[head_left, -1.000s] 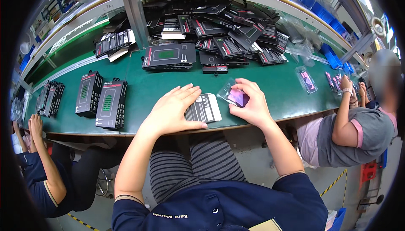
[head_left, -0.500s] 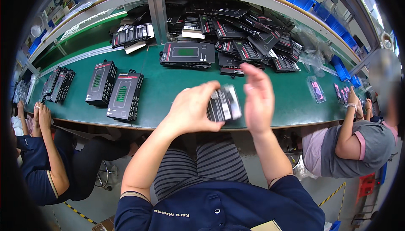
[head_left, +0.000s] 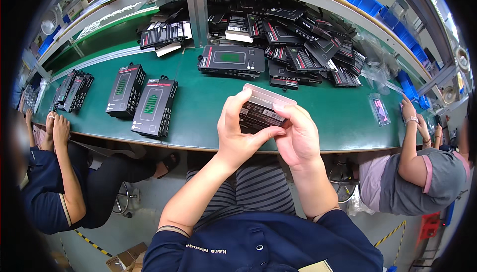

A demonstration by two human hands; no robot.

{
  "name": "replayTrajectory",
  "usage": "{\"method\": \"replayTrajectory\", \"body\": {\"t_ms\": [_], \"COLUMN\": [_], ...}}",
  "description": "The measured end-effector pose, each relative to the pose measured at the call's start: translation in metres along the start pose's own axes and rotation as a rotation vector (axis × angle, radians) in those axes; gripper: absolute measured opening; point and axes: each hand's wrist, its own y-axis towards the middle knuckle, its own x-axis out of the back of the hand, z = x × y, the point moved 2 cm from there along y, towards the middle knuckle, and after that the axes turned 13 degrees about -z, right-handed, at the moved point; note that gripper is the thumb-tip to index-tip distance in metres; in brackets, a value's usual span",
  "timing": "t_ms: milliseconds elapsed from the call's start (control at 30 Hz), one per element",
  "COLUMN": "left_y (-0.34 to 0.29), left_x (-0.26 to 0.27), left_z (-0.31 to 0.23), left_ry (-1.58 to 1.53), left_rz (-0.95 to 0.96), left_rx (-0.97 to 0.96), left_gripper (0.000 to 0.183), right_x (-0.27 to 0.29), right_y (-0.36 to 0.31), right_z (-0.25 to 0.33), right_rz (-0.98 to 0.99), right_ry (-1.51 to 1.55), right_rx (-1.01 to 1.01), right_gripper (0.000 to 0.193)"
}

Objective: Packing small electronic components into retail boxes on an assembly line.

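Note:
A small black printed box [head_left: 259, 115] is held between both my hands over the table's front part. At its far end shows a pale, see-through plastic piece [head_left: 268, 95]; whether this is an insert or an open end I cannot tell. My left hand [head_left: 233, 132] grips the box's left side, its thumb along the near edge. On the right side my right hand [head_left: 301, 136] closes round the box, thumb on top near the plastic piece. Beyond my hands lies a stack of flat black boxes [head_left: 231, 58]. The underside of the held box is hidden.
A heap of black boxes [head_left: 310, 43] fills the back of the green table [head_left: 198, 118]. Two box stacks [head_left: 155, 104] stand left, with smaller ones [head_left: 74, 92] farther off. A clear pack with a pink item [head_left: 380, 110] lies right. Co-workers' hands [head_left: 60, 129] work at both sides.
My right hand has come in from the right and taken hold of the box, which was in my left hand alone. The box has turned, its plastic end now facing away from me.

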Motion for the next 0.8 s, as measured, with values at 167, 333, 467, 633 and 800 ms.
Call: {"method": "replayTrajectory", "body": {"t_ms": [167, 333, 467, 633, 800], "left_y": [0.013, 0.032, 0.033, 0.029, 0.033], "left_x": [0.007, 0.012, 0.016, 0.016, 0.038], "left_z": [-0.023, -0.033, -0.036, -0.027, -0.014], "left_ry": [-0.373, -0.609, -0.549, -0.473, 0.036], "left_rz": [-0.112, -0.098, -0.109, -0.172, -0.107], "left_rx": [0.295, 0.567, 0.574, 0.363, -0.061], "left_gripper": [0.058, 0.036, 0.030, 0.027, 0.022], "right_x": [-0.006, 0.003, -0.007, -0.003, 0.023], "right_y": [0.001, 0.000, -0.003, 0.006, 0.012], "right_z": [-0.012, -0.024, -0.032, -0.035, -0.060], "right_rz": [0.052, 0.102, 0.012, 0.125, 0.144], "right_ry": [-0.461, -0.613, -0.193, -0.299, -0.628], "right_rx": [0.705, 1.036, 0.675, 0.862, 1.143], "right_gripper": [0.018, 0.017, 0.019, 0.022, 0.053]}}
